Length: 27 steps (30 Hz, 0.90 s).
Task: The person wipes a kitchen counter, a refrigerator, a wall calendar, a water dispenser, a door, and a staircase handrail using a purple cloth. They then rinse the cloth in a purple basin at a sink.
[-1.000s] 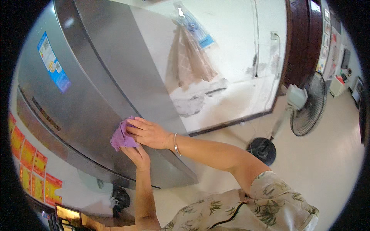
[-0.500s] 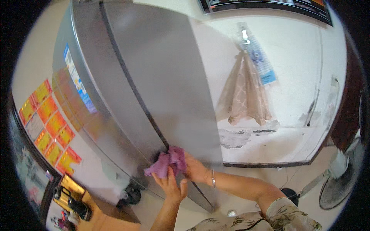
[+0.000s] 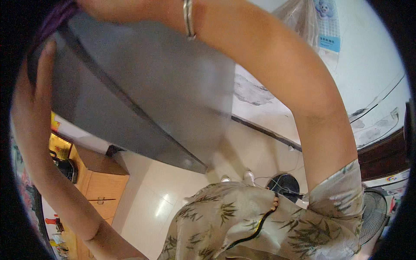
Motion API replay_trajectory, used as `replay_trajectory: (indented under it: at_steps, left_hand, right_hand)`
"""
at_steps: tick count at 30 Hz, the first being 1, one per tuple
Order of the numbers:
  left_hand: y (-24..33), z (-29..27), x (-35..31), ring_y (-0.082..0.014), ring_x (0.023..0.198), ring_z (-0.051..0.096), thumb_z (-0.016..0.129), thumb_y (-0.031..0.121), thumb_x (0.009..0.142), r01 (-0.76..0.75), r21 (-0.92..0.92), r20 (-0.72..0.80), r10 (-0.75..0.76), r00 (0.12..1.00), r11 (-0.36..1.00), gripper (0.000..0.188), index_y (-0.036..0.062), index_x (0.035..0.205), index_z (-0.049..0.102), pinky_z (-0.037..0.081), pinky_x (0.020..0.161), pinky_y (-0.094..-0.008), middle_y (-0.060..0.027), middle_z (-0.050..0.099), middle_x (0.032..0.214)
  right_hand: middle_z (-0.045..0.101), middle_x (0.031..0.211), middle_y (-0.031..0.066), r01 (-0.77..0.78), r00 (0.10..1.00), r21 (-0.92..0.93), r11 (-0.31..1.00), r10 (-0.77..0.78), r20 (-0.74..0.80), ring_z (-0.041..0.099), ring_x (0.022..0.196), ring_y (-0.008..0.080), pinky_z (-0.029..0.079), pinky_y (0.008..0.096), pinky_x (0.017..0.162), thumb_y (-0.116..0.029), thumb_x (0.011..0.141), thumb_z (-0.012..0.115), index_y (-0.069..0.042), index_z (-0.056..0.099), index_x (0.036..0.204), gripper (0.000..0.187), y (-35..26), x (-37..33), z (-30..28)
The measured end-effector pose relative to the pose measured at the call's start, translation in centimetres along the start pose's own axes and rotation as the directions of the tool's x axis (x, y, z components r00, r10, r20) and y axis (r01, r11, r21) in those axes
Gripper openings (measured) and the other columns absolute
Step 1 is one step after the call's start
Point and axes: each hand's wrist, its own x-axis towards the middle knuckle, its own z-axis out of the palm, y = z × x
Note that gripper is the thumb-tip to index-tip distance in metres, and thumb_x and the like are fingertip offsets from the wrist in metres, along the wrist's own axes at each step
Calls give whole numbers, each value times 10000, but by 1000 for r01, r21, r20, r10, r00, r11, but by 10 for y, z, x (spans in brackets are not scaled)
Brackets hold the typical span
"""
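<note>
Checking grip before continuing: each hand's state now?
Left hand: near the purple fabric cloth; grip can't be told.
Right hand: at the cloth, partly cropped; can't tell.

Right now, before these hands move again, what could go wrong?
The purple cloth and the right hand run off the view's upper-left edge, so a slipping grip could go unseen.

The metal bracelet on the right wrist might scratch the grey fridge if it touches; I can't tell how close it is.

The round black base on the floor, close to the white shoes, could catch a foot on a sidestep.
</note>
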Motion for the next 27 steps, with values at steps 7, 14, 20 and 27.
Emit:
replay_trajectory:
  at_steps: [7, 14, 20, 27]
  left_hand:
    - [113, 53, -139, -431, 1355, 243, 653, 406, 792, -116, 130, 380, 59, 923, 985, 675, 20, 1313, 464, 179, 1071, -600, -306, 371, 1371]
    - [119, 54, 12, -409, 1369, 223, 630, 413, 807, -207, 274, 310, 118, 943, 939, 755, -8, 1375, 364, 187, 1102, -545, -220, 344, 1430]
    - [134, 39, 109, -377, 1356, 270, 621, 353, 814, -16, 378, -137, 73, 988, 926, 709, -11, 1371, 375, 205, 1106, -507, -186, 356, 1438]
    - [207, 134, -81, -463, 1350, 218, 656, 410, 768, -43, 99, 501, -12, 865, 994, 815, -63, 1361, 358, 186, 1076, -588, -260, 341, 1409]
  right_hand:
    - [403, 1385, 200, -325, 842, 153, 933, 212, 496, 326, 1325, 368, 243, 428, 1135, -101, 877, 441, 39, 416, 1319, 464, -86, -148, -45]
    - [488, 1293, 194, -321, 870, 176, 931, 216, 443, 453, 1215, 347, 382, 406, 1025, -84, 867, 445, -35, 520, 1228, 372, 49, -93, -59]
    - [445, 1367, 195, -263, 945, -83, 961, 274, 179, 443, 1232, 381, 362, 465, 1027, -72, 872, 433, -117, 484, 1315, 448, 125, -5, -51]
    - [367, 1418, 204, -421, 772, 39, 906, 336, 539, 323, 1325, 376, 257, 464, 1116, -102, 826, 494, -70, 466, 1329, 505, -19, -254, -80]
